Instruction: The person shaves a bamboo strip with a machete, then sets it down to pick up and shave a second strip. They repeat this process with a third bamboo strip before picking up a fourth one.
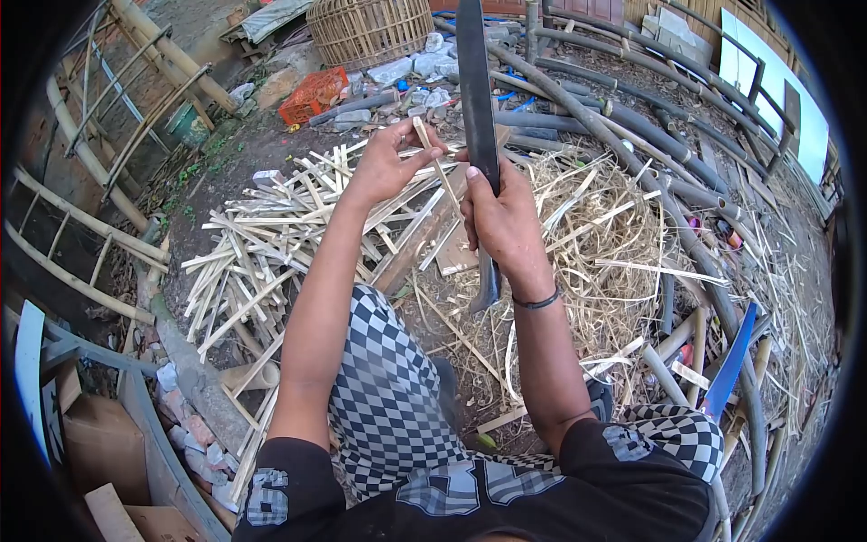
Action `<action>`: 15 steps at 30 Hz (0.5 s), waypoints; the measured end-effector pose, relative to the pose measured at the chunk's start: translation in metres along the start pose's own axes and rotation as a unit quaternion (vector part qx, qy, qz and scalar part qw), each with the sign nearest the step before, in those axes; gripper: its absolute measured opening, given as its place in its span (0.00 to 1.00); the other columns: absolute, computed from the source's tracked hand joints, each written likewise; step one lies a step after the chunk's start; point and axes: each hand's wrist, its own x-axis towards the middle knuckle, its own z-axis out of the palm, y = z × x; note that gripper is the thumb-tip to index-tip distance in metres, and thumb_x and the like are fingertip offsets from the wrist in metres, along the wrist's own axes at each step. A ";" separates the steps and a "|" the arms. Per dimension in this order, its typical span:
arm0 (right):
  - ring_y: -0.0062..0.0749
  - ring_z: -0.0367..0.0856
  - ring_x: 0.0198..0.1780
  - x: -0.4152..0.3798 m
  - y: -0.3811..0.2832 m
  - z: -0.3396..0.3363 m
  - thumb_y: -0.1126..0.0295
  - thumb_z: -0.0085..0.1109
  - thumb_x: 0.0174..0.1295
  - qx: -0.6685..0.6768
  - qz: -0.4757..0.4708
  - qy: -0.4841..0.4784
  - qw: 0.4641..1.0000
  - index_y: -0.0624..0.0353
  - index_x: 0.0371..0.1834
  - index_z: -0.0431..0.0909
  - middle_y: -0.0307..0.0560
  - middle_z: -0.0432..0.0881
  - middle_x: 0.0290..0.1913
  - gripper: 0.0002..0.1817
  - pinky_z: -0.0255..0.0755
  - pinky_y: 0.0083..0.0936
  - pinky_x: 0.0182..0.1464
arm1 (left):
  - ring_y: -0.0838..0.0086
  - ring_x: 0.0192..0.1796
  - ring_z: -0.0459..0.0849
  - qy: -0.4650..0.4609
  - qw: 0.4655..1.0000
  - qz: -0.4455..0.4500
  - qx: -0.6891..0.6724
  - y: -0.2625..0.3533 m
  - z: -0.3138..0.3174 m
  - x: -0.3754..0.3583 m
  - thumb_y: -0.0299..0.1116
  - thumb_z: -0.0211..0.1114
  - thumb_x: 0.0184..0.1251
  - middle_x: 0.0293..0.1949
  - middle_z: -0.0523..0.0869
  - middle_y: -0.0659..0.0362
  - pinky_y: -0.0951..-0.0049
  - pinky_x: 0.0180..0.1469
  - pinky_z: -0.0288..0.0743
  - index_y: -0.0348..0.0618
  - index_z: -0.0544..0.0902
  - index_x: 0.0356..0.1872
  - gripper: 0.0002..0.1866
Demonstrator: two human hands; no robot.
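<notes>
My right hand (508, 219) grips a machete (478, 99), its blade rising to the top centre of the frame. My left hand (395, 164), just left of it, pinches a tilted bamboo strip (439, 170). Beyond, split strips (262, 237) pile left of centre, shavings (601, 262) right of centre; an orange crate (313, 96) sits upper left.

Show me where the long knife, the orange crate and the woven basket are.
Long knife (478, 99): head view, on the dark blade.
Orange crate (313, 98): head view, middle of its visible face.
Woven basket (370, 36): head view, on its slatted side.
</notes>
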 end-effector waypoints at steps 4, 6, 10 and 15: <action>0.17 0.66 0.14 0.002 0.014 -0.002 0.69 0.46 0.77 -0.024 0.013 0.040 0.999 0.62 0.55 0.73 0.34 0.69 0.19 0.11 0.63 0.20 0.14 | 0.73 0.52 0.85 0.045 0.996 -0.025 -0.079 0.002 0.001 -0.001 0.22 0.69 0.64 0.42 0.87 0.58 0.69 0.58 0.78 0.40 0.77 0.51 0.15; 0.18 0.67 0.14 0.002 0.021 -0.001 0.69 0.47 0.77 -0.031 0.037 0.045 0.998 0.62 0.54 0.73 0.34 0.69 0.19 0.11 0.64 0.21 0.14 | 0.74 0.51 0.85 0.059 0.995 -0.016 -0.073 -0.006 0.000 0.000 0.22 0.69 0.64 0.43 0.86 0.58 0.68 0.58 0.79 0.41 0.76 0.52 0.17; 0.21 0.69 0.14 0.006 0.050 -0.003 0.67 0.49 0.76 -0.092 0.035 0.054 0.994 0.62 0.52 0.73 0.35 0.70 0.19 0.10 0.65 0.23 0.15 | 0.75 0.48 0.85 0.080 0.997 0.010 -0.014 -0.015 -0.004 0.004 0.22 0.69 0.65 0.45 0.84 0.58 0.67 0.57 0.80 0.43 0.75 0.54 0.18; 0.40 0.83 0.22 0.005 0.054 -0.005 0.65 0.51 0.72 -0.116 0.116 0.034 0.986 0.67 0.50 0.75 0.53 0.81 0.25 0.15 0.77 0.36 0.28 | 0.77 0.45 0.83 0.108 0.994 -0.017 0.004 -0.013 -0.008 0.006 0.25 0.71 0.65 0.42 0.85 0.60 0.71 0.54 0.79 0.41 0.78 0.52 0.16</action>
